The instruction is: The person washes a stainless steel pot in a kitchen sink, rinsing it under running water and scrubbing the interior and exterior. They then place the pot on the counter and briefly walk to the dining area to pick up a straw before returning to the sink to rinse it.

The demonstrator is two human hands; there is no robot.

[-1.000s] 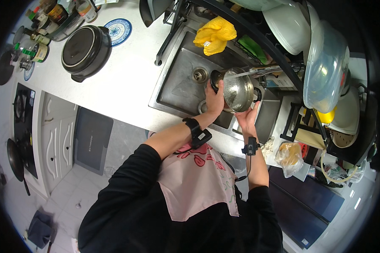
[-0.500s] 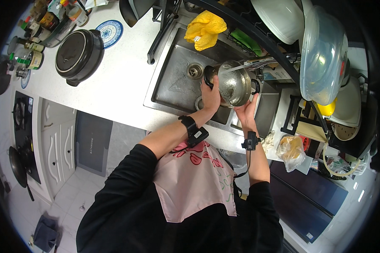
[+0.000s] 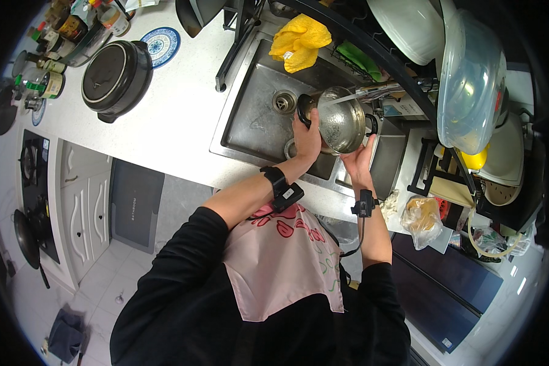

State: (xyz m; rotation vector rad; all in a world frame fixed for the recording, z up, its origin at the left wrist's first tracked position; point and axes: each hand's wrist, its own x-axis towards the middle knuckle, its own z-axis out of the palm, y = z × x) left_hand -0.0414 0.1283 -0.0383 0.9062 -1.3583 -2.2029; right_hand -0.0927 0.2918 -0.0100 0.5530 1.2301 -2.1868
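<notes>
Since both hands are already on it, what matters here is how the steel pot [image 3: 343,128] sits between them. It's tilted over the sink [image 3: 236,125], a bit right of the drain [image 3: 285,102], and straight ahead of the person. Its long axis runs handle to handle, pretty much left to right, with the right end sitting slightly closer to the body.

Left hand [image 3: 307,139] has the near-left side, thumb up against the left black handle [image 3: 304,110], so I'd call that pinching the pot there, though most of its fingers are hidden. Right hand [image 3: 358,163] comes in lower, at the near-right edge, thumb reaching up by the right black handle [image 3: 372,124]. Its other fingers go under the pot, so honestly can't tell if they're curled tight or just propping it up. Left is clearly the one further up the side, while right sits more underneath.

Faucet [image 3: 405,87] is on the far right, and its water stream [image 3: 346,98] slants left onto the far part of the pot, so both hands are on the side away from the spout. Yellow cloth [image 3: 300,41] is up beyond the drain, and a dark casserole [image 3: 117,79] sits well off left on the table [image 3: 177,131].
</notes>
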